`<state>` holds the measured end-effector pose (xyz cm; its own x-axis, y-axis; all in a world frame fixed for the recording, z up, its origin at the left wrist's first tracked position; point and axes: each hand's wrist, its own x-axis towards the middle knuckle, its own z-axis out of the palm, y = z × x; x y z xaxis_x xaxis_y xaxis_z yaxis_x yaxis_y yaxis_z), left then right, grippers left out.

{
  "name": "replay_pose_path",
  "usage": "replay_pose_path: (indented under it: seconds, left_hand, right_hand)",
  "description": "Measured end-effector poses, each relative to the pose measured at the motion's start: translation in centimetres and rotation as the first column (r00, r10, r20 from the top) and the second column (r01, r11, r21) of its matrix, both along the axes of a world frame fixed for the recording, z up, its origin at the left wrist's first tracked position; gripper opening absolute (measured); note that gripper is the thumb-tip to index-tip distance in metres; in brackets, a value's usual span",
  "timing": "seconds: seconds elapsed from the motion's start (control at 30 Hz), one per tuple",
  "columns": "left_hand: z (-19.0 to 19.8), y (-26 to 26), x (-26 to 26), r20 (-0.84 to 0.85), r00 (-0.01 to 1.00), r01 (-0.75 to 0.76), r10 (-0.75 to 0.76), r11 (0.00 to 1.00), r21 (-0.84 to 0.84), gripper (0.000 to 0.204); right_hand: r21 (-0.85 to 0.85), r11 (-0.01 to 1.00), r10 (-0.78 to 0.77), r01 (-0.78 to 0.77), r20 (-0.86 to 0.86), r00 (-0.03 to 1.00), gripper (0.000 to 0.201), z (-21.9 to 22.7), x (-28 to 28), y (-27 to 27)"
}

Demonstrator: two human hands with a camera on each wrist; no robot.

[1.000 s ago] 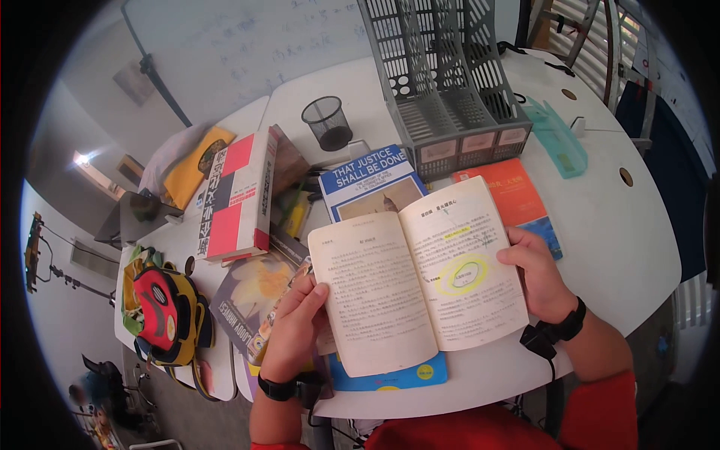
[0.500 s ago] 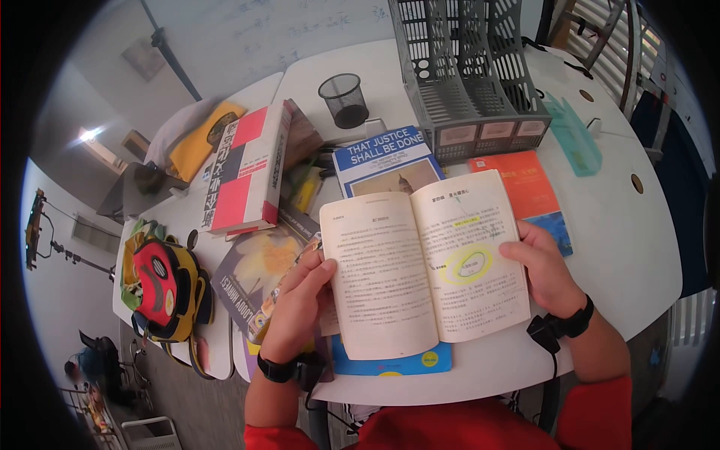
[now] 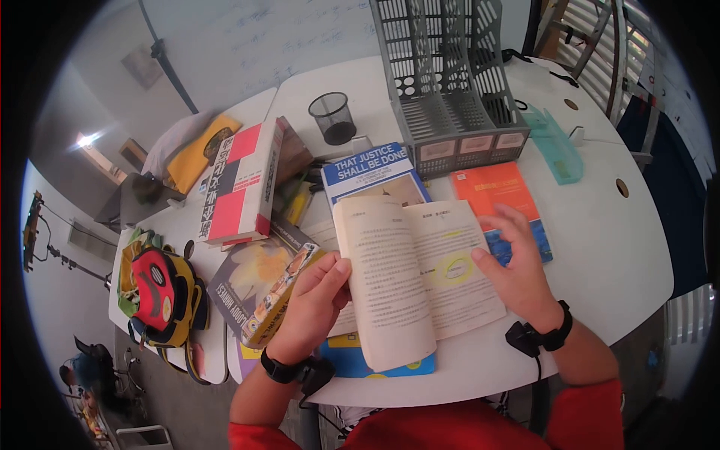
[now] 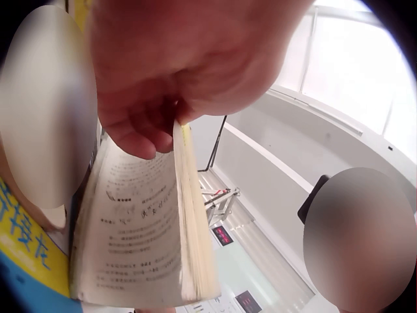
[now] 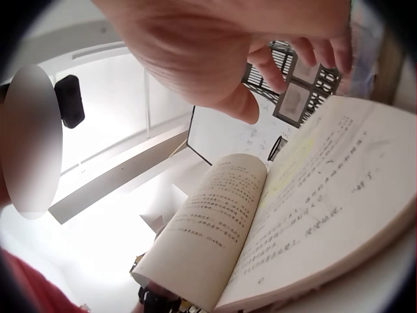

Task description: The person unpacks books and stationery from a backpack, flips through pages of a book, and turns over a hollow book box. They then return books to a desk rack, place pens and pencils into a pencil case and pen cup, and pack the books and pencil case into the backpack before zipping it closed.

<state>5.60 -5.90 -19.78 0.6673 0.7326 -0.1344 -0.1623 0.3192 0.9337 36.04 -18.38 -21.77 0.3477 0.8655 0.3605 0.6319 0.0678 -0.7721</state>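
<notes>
An open book (image 3: pixel 386 300) with printed pages lies before me, yellow highlighter and a ringed patch on its right page. My left hand (image 3: pixel 311 300) grips the left part, thumb over the page edges and fingers behind; the left wrist view shows a thick block of pages (image 4: pixel 189 215) in that grip. This left part is raised and bowed, while the right page (image 3: pixel 469 300) lies flatter. Beside the right page's outer edge, my right hand (image 3: pixel 521 262) holds nothing, thumb and fingers apart. Under the open book, a blue book (image 3: pixel 341 364) shows in part.
A "Bloody Harvest" book (image 3: pixel 259 281) lies left, near a thick red-and-white book (image 3: pixel 240 184). Behind are a "That Justice Shall Be Done" book (image 3: pixel 367 169), a mesh pen cup (image 3: pixel 332 120) and a grey file rack (image 3: pixel 465 150). An orange book (image 3: pixel 499 187) lies right; a red-yellow bag (image 3: pixel 157 292) far left.
My right hand has let go of the book's right edge and spread its fingers. The right page has dropped lower, and the left part has turned inward in my left hand.
</notes>
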Motion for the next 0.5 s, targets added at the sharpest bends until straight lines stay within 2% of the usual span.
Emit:
replay_pose_path:
  seconds: [0.07,0.1,0.13,0.2,0.27,0.33,0.37,0.4,0.47,0.5]
  left_hand:
    - [0.7,-0.7,2.0,-0.022,0.999,0.026,-0.026,1.0,-0.014,0.035]
    - [1.1,-1.1,3.1,-0.037,0.999,0.018,-0.018,1.0,-0.017,0.034]
    - [1.0,-1.2,3.9,-0.027,0.999,0.029,-0.03,0.999,-0.015,0.034]
    - [0.8,-1.4,5.2,-0.046,0.999,0.009,-0.008,1.0,0.019,0.032]
    - [0.6,-1.5,6.0,-0.056,0.998,-0.004,0.005,1.0,0.022,0.029]
    - [0.5,-1.5,5.8,-0.135,0.983,-0.111,0.124,0.989,0.095,0.026]
    - [0.2,-0.9,4.9,-0.181,0.973,-0.111,0.141,0.98,0.164,0.027]
    - [0.2,-0.8,4.4,-0.154,0.968,-0.168,0.197,0.968,0.185,0.026]
    - [0.1,0.1,2.3,-0.24,0.939,-0.197,0.249,0.955,0.221,0.024]
    - [0.4,-0.1,2.4,-0.23,0.924,-0.259,0.306,0.942,0.213,0.02]
  right_hand:
    - [0.025,0.991,0.13,-0.129,-0.061,0.99,0.037,1.0,0.1,-0.3]
    - [0.0,0.983,0.181,-0.184,-0.176,0.968,0.028,1.3,0.1,-0.3]
    - [0.0,0.985,0.17,-0.173,-0.167,0.971,0.028,1.4,0.0,-0.3]
    - [-0.106,0.956,0.173,-0.273,-0.546,0.82,0.022,1.5,-0.4,-0.4]
    - [-0.066,0.965,0.167,-0.252,-0.584,0.795,0.026,1.7,-0.3,-0.5]
    - [-0.099,0.953,0.111,-0.286,-0.766,0.633,0.032,2.5,0.6,-0.6]
    - [-0.118,0.959,0.092,-0.256,-0.726,0.681,0.035,2.9,1.0,-0.7]
    - [-0.128,0.961,0.076,-0.244,-0.729,0.681,0.035,3.2,1.2,-0.7]
    - [-0.193,0.946,0.09,-0.262,-0.619,0.78,0.034,3.6,1.6,-0.6]
    - [-0.23,0.95,0.071,-0.212,-0.503,0.861,0.032,3.6,1.8,-0.6]
